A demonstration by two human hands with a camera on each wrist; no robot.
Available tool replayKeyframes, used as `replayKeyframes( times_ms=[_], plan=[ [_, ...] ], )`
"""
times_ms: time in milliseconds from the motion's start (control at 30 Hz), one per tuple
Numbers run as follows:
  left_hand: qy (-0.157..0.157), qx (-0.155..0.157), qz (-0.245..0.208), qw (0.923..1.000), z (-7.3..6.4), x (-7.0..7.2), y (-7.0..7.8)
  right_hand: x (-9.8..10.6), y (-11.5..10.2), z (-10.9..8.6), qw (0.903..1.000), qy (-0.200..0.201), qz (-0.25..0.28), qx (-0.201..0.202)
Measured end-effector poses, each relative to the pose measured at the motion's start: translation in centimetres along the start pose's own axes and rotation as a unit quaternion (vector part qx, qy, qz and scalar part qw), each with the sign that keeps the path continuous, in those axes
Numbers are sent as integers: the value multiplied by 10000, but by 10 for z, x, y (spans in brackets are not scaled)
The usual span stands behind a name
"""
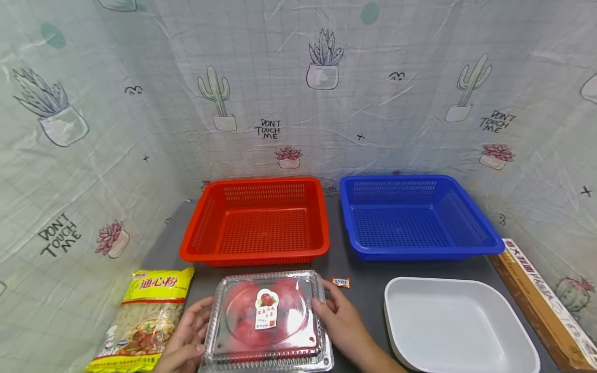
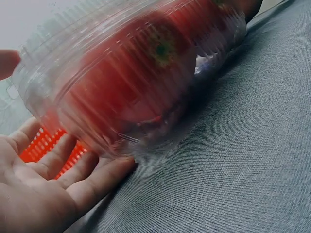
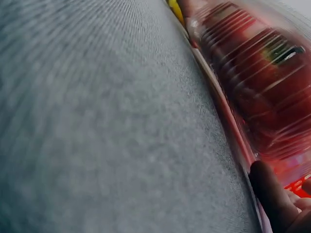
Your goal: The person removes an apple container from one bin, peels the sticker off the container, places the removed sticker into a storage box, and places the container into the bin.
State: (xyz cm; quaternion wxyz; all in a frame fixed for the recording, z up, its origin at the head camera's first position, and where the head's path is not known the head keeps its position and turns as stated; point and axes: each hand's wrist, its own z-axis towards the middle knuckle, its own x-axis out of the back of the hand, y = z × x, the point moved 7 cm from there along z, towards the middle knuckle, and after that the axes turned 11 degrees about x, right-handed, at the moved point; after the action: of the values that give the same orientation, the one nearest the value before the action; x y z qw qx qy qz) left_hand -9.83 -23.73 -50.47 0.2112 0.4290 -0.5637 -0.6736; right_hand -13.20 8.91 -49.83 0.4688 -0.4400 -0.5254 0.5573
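A clear plastic box (image 1: 267, 316) of round red fruit, with a white label on its lid, is between my two hands at the front of the table. My left hand (image 1: 184, 336) holds its left side; in the left wrist view the fingers (image 2: 104, 182) touch its lower edge and the thumb tip is beside its upper part. My right hand (image 1: 342, 321) grips the right side, thumb on the lid rim. One finger (image 3: 269, 191) of it shows at the box's lower edge in the right wrist view. The far fingertips of the right hand are partly hidden.
Behind the box stand a red basket (image 1: 254, 259) and a blue basket (image 1: 424, 251). A white tray (image 1: 459, 331) is at the right, beside a long brown-and-white box (image 1: 543, 305). A yellow pasta bag (image 1: 144, 321) lies left. A small orange-wrapped candy (image 1: 341, 282) lies near the right hand.
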Motion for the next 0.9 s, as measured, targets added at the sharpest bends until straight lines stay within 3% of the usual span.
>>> replayKeyframes(
  times_ms=[167,267,467,600,700,800,900],
  plan=[
    [-181,-54,122,9997,-2,-4,0,5,-2,-2,9968,97,-789,71],
    [-168,-63,287,9994,-4,-6,3,6,-2,-3,9951,12,-990,49],
    [232,495,488,9973,-9,-5,4,7,-7,-3,9887,-364,-1448,161],
    [586,584,748,9938,-10,-6,10,9,-16,-3,9826,-430,-1792,250],
    [1319,542,1170,9828,-9,-6,19,12,-24,-3,9752,-299,-2163,364],
    [2182,555,1782,9579,-8,-5,30,18,-35,-4,9583,-144,-2814,483],
    [2570,425,2257,9387,-5,-10,41,23,-49,-5,9379,-45,-3394,714]
  ],
)
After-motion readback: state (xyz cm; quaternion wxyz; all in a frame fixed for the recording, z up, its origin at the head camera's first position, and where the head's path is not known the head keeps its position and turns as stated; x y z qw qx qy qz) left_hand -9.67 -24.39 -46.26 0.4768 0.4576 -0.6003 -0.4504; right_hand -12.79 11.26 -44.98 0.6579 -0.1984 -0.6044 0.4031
